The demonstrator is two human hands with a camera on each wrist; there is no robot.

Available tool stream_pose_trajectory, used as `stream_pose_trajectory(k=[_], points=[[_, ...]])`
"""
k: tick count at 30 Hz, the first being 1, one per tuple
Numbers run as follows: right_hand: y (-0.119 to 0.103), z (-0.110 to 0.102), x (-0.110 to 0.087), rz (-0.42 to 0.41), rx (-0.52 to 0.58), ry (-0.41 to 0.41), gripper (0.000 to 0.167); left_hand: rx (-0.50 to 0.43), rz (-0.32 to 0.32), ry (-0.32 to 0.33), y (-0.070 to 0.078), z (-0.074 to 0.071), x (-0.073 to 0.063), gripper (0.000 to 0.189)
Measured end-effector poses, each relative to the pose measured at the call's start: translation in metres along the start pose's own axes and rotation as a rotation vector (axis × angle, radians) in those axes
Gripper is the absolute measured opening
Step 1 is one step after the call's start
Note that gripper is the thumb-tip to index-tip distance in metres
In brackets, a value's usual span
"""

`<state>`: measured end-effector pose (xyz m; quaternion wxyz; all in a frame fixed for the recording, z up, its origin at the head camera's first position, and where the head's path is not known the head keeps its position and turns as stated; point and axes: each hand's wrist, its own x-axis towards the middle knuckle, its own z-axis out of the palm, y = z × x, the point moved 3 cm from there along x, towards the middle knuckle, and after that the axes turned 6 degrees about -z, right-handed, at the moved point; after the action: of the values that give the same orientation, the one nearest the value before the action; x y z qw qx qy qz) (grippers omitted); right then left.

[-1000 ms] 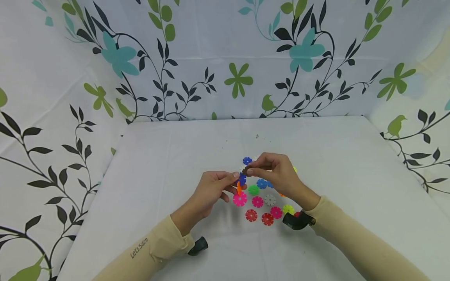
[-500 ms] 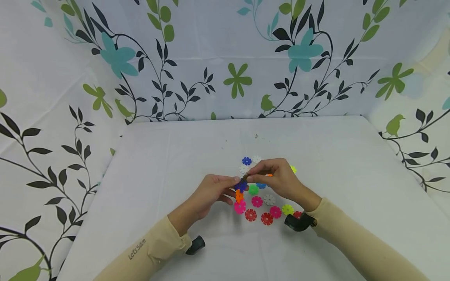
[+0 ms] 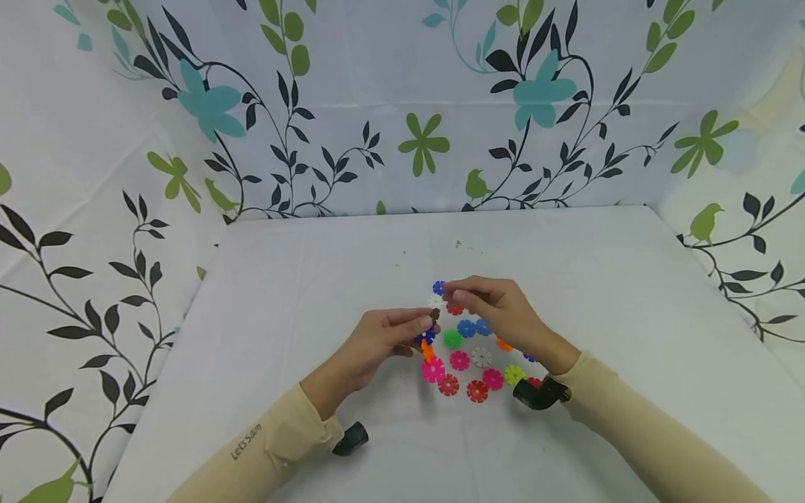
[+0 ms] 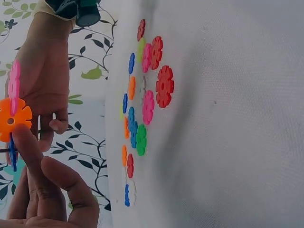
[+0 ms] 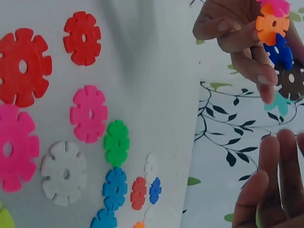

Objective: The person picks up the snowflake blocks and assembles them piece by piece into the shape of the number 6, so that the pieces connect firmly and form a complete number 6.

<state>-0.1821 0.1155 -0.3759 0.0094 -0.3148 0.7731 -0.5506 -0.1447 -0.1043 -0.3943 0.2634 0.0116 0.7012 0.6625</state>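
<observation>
My left hand (image 3: 390, 341) pinches a short chain of notched plastic interlocking discs. The chain joins a brown disc (image 5: 290, 80), a blue disc (image 5: 279, 50), an orange disc (image 5: 272, 24) and a pink disc (image 3: 433, 369), which hangs lowest in the head view. In the left wrist view, a fingertip lies against the orange disc (image 4: 14, 114). My right hand (image 3: 499, 311) is apart from the chain with its fingers extended and holds nothing. It hovers over the loose discs at the back, covering some of them in the head view.
Loose notched discs lie flat on the white table (image 3: 302, 279), among them a green one (image 3: 453, 339), a white one (image 3: 481, 358), a red one (image 3: 477, 391) and a yellow one (image 3: 514, 375). A patterned cloth (image 3: 377, 84) hangs behind the table.
The right hand has let go of the brown disc and moved up and slightly away. The brown disc now stays on the chain in the left hand, which has lowered slightly.
</observation>
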Motion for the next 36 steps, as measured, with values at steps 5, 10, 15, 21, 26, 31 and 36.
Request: stream_pose_trajectory(k=[5,10,15,21,26,31,36], points=[[0.006,-0.018,-0.003,0.091,0.003,0.189,0.037,-0.027,-0.032,0.042,0.0,-0.003,0.001,0.047],[0.012,-0.036,-0.007,0.138,0.08,0.335,0.046,-0.084,-0.043,0.034,-0.004,-0.006,0.002,0.05],[0.016,-0.053,-0.012,0.168,0.144,0.428,0.052,-0.123,-0.013,0.035,-0.005,-0.009,0.003,0.053],[0.016,-0.068,-0.016,0.17,0.165,0.471,0.05,-0.165,0.007,0.057,-0.006,-0.01,0.003,0.053],[0.018,-0.076,-0.019,0.198,0.139,0.477,0.05,-0.206,0.026,0.075,-0.007,-0.012,0.003,0.052],[0.027,-0.081,-0.024,0.325,0.025,0.395,0.051,-0.239,0.05,0.086,-0.006,-0.013,0.002,0.048],[0.041,-0.084,-0.031,0.463,-0.112,0.241,0.051,-0.254,0.06,0.096,-0.005,-0.014,0.002,0.046]])
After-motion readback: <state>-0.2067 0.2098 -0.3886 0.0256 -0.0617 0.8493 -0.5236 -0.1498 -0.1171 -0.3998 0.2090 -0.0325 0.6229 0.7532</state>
